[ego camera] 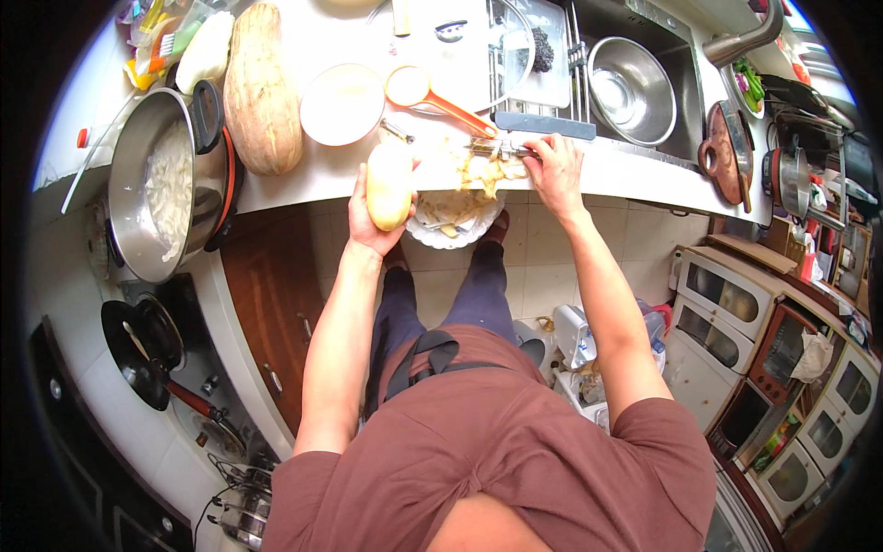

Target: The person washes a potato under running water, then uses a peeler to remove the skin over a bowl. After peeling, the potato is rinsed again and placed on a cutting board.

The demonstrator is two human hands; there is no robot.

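Observation:
My left hand (pixel 365 221) holds a peeled, pale yellow potato (pixel 389 186) upright near the counter's front edge. At the right, my right hand (pixel 557 172) has its fingertips on a metal peeler (pixel 507 147), which lies by a heap of peelings (pixel 488 172). A small metal-ended tool (pixel 397 131) lies behind the potato. Below the counter edge, a bin with a white liner (pixel 448 238) holds more peelings. An orange-handled scoop or strainer (pixel 455 110) and a white bowl (pixel 342 105) stand behind my hands.
A large butternut squash (pixel 262 90) lies at the left, beside a deep steel pot (pixel 124 207) with pale pieces inside. A steel bowl (pixel 633 90) sits in the sink at the right. A knife or bar with a dark grey surface (pixel 545 125) lies before the sink rack.

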